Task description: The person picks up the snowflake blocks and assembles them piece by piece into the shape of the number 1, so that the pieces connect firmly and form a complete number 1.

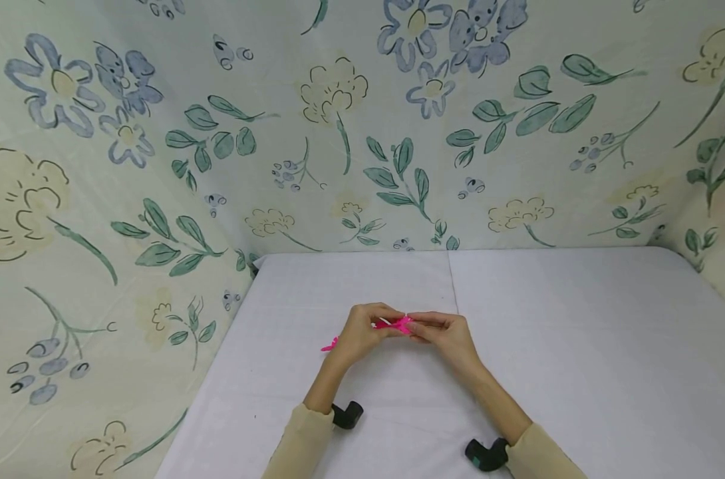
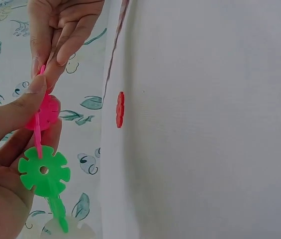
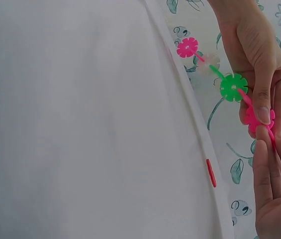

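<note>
Both hands meet over the white table around a chain of notched plastic snowflake discs. My left hand [image 1: 356, 334] pinches a pink disc [image 2: 50, 110] between thumb and fingers. From it the chain runs on through a green disc [image 2: 44, 172] and a whitish translucent disc [image 3: 210, 62] to a pink end disc [image 3: 187, 47]. My right hand [image 1: 452, 336] pinches another pink disc [image 3: 272, 139], seen edge-on, against the one in the left hand. The fingertips partly cover where these two discs meet. Most of the chain is hidden behind the left hand in the head view.
A separate red disc [image 2: 120, 109] shows on the white cloth in both wrist views. The white-covered table [image 1: 578, 366] ends at a floral cloth [image 1: 338, 166] at the back and left. A black device [image 1: 487, 455] sits by the right wrist, another [image 1: 348, 415] by the left.
</note>
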Available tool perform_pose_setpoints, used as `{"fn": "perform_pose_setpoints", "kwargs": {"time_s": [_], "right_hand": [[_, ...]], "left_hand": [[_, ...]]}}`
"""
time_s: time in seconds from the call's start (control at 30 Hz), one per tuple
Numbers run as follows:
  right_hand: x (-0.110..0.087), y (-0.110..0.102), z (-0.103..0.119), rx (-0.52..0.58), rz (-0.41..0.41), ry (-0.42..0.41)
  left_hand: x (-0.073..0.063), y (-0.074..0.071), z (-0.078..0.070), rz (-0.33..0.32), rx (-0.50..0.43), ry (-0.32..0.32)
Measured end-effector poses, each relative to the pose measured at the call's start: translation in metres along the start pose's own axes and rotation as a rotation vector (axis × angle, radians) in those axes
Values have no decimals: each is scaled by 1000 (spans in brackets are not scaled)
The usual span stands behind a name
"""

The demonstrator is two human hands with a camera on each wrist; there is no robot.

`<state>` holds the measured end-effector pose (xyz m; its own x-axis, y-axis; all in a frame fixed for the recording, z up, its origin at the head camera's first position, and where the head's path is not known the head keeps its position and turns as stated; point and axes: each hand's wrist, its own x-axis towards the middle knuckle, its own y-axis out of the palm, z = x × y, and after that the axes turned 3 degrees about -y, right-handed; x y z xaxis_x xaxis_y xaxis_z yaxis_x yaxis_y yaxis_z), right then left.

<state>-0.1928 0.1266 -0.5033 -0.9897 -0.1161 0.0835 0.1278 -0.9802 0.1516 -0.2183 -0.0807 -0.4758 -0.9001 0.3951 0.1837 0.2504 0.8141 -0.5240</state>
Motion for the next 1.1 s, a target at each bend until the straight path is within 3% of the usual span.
{"fn": "perform_pose_setpoints", "kwargs": {"time_s": [0.2,0.4,0.73,1.1], "right_hand": [[3,-4,-2,-61,15,23],[10,-15,1,-192,-8,86],[25,-27,-4,-348,67,137],[40,-17,-9,-480,113,90]], "left_hand": [[0,-3,2,5,25,-7],[-1,-13,7,-19,66,-67],[-2,-26,13,-18,58,-103],[0,-27,18,-16,45,-103]]}}
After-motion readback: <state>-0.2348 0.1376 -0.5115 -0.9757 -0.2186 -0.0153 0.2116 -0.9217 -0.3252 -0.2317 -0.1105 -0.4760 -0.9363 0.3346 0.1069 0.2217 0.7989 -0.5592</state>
